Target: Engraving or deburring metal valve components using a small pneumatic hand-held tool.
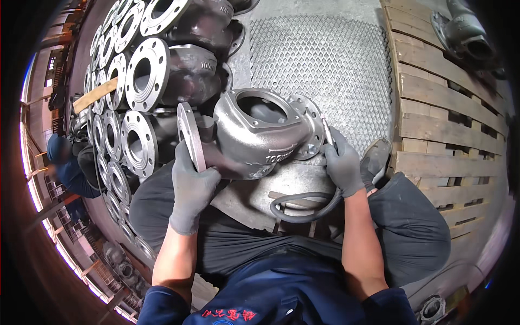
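Observation:
A grey cast-metal valve body lies in front of me, its square top opening facing up and a round flange at each end. My left hand, in a grey glove, is closed around the rim of the left flange. In my gloved right hand is a slim pen-shaped air tool, its tip pointing up beside the right flange. A black hose loops below that hand. Whether the tip touches the flange I cannot tell.
Several flanged valve bodies are stacked at the left, with a wooden strip among them. Ahead lies a diamond-mesh metal sheet. A wooden pallet bears another casting at the right. A person is at far left.

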`<state>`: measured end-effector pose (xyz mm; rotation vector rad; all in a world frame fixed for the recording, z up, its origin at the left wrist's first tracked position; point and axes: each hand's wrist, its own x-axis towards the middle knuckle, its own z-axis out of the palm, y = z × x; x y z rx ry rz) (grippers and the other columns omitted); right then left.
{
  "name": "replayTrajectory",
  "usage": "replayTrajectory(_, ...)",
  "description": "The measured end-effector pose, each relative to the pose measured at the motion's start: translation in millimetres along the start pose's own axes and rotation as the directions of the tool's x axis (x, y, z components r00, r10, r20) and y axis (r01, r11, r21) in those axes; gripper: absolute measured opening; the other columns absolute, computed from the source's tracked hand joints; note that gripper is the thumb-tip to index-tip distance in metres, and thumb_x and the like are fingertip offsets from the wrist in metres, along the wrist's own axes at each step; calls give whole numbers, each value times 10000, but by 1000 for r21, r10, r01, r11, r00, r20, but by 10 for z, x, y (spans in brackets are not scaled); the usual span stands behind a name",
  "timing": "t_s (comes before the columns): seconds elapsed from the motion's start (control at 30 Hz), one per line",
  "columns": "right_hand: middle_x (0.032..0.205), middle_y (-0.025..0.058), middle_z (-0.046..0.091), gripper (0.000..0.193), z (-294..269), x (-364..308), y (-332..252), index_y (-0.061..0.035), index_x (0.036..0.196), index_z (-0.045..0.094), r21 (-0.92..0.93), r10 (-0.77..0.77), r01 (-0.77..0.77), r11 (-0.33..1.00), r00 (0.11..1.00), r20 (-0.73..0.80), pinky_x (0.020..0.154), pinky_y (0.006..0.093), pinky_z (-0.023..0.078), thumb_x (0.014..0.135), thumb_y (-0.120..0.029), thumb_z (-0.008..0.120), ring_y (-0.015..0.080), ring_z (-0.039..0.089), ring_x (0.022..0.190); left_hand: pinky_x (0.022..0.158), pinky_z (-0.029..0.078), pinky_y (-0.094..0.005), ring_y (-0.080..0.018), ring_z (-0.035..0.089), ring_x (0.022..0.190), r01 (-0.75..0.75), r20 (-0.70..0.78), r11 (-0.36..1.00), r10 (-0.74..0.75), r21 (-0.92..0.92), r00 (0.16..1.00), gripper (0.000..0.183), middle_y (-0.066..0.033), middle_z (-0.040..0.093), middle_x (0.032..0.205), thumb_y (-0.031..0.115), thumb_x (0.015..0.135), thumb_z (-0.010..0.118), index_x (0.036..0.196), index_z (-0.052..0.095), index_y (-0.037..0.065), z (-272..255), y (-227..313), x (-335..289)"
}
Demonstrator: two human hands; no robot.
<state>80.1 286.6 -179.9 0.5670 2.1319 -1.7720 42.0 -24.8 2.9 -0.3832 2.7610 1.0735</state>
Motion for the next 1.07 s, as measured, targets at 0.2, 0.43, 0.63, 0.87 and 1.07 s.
replayTrajectory(0.2, 1251, 281, 749, 529, -4, 38, 30, 17, 1489, 609, -98, -34, 30, 995, 998, -47, 967, 440, 572, 984, -134, 559, 375, 760, 1096, 859, 557, -359, -233, 668, 886, 39, -13, 998, -39, -45, 999, 534, -147, 695, 1011, 16, 720, 657, 1245, 588, -55, -2, 13, 96)
replayTrajectory(0.43, 952, 97, 730, 573, 111, -37, -110, -12, 1565, 532, -1, 34, -34, 999, 999, 0, 602, 318, 559, 996, -75, 511, 132, 660, 675, 718, 518, -275, -103, 624, 797, 144, -13, 969, -150, -198, 989, 383, -48, 695, 903, 50, 818, 756, 1172, 660, -59, -35, 183, 381)
replayTrajectory(0.63, 948, 157, 726, 599, 109, -70, 33, -67, 1598, 521, -208, -30, 36, 977, 999, 31, 692, 366, 589, 1001, -105, 514, 194, 705, 708, 782, 515, -256, -89, 638, 833, 188, 14, 934, -193, -305, 981, 341, -51, 724, 959, 110, 891, 823, 1132, 658, -68, 14, 316, 580)
replayTrajectory(0.87, 1065, 277, 745, 574, 171, 89, -1, -98, 1573, 552, -272, -20, 37, 962, 998, 65, 873, 462, 586, 1000, -115, 547, 387, 756, 907, 838, 510, -271, -115, 652, 876, 184, -41, 896, -219, -404, 975, 342, -67, 733, 1001, 141, 915, 826, 1146, 681, -66, 71, 341, 584)
replayTrajectory(1.07, 1138, 317, 736, 580, 213, 147, -240, -101, 1570, 550, -392, 10, 28, 920, 995, 96, 966, 537, 556, 991, -117, 565, 512, 700, 1080, 862, 498, -277, -130, 659, 926, 188, -67, 860, -248, -474, 966, 384, -86, 743, 1030, 175, 925, 821, 1191, 706, -77, 67, 120, 511)
